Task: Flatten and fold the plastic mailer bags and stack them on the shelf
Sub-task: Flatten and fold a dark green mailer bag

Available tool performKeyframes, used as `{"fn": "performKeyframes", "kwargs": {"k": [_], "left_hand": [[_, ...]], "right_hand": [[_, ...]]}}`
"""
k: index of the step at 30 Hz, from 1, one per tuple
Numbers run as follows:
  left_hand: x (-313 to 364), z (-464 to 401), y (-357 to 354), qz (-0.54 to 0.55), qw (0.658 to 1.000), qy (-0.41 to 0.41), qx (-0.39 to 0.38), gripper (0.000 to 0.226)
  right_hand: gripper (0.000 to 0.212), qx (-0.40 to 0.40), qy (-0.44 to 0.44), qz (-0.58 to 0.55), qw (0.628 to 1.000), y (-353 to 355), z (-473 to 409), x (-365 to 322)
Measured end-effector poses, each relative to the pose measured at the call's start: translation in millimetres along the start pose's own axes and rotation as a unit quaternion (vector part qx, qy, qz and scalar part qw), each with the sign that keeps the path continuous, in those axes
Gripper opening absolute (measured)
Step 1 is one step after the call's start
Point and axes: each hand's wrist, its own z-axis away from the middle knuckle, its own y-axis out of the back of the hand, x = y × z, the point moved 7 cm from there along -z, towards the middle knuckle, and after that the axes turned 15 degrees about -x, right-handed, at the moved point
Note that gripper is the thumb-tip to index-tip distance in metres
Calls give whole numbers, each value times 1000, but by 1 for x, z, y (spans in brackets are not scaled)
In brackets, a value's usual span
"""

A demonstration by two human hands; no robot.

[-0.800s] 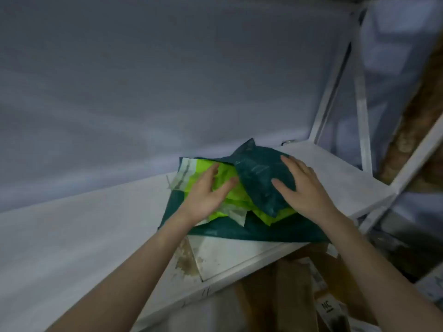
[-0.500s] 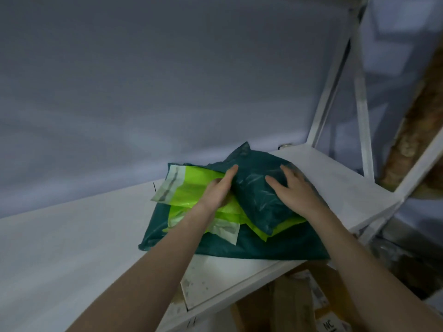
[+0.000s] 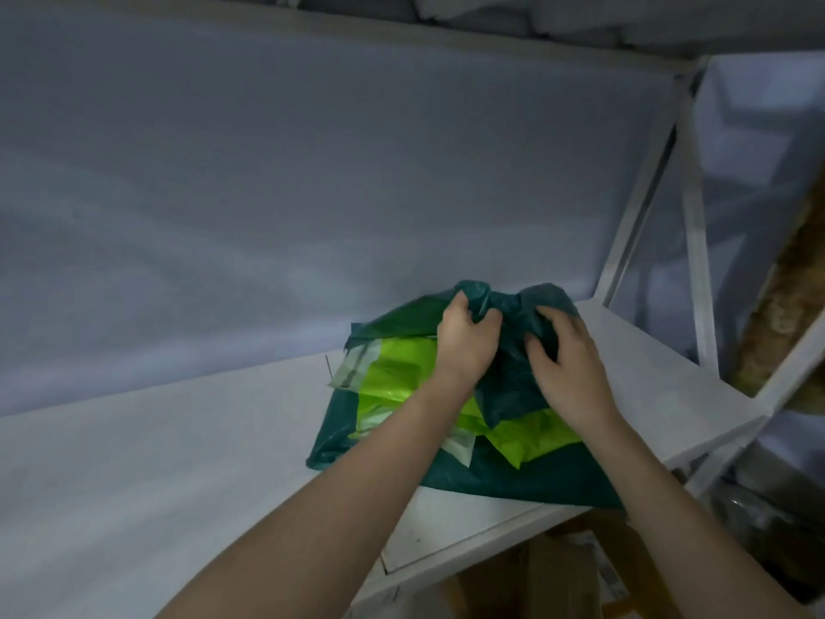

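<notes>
A stack of plastic mailer bags lies on the white shelf (image 3: pixel 178 462). The bottom one is a large dark green mailer (image 3: pixel 513 480), and lime green mailers (image 3: pixel 393 377) lie on it. On top sits a crumpled dark green mailer (image 3: pixel 509 386). My left hand (image 3: pixel 464 346) grips the bunched far edge of this top mailer, fingers curled into the plastic. My right hand (image 3: pixel 567 364) rests on the same mailer just to the right, its fingers bent and digging into the plastic.
The shelf's back wall (image 3: pixel 312 194) rises right behind the stack. A white metal frame post (image 3: pixel 696 261) stands at the right end. Cardboard boxes (image 3: pixel 558 578) sit below the shelf's front edge.
Both hands moved from the near side of the top dark green mailer to its far edge. The left hand left the lime green mailers and now grips the dark plastic, which has bunched up.
</notes>
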Motion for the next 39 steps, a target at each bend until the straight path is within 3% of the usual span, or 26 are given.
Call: {"fn": "performKeyframes", "kwargs": {"k": [7, 18, 22, 28, 31, 34, 39], "left_hand": [[68, 61, 75, 6, 994, -90, 63, 11], [93, 204, 226, 1, 980, -121, 157, 20], [67, 256, 273, -2, 982, -52, 179, 30], [-26, 326, 323, -26, 974, 125, 185, 39], [-66, 341, 340, -19, 960, 214, 181, 44], [-85, 342, 352, -11, 947, 274, 168, 45], [-99, 324, 380, 6, 940, 286, 188, 31]], "right_hand": [[41, 8, 96, -21, 995, -6, 24, -99], [53, -26, 194, 49, 979, -95, 102, -248], [49, -66, 234, 74, 967, -143, 132, -279], [53, -302, 204, 185, 913, -257, 183, -274], [59, -365, 197, 202, 887, -292, 196, -268], [57, -387, 161, 145, 896, -301, 186, -262], [45, -342, 127, 93, 926, -296, 139, -238]]}}
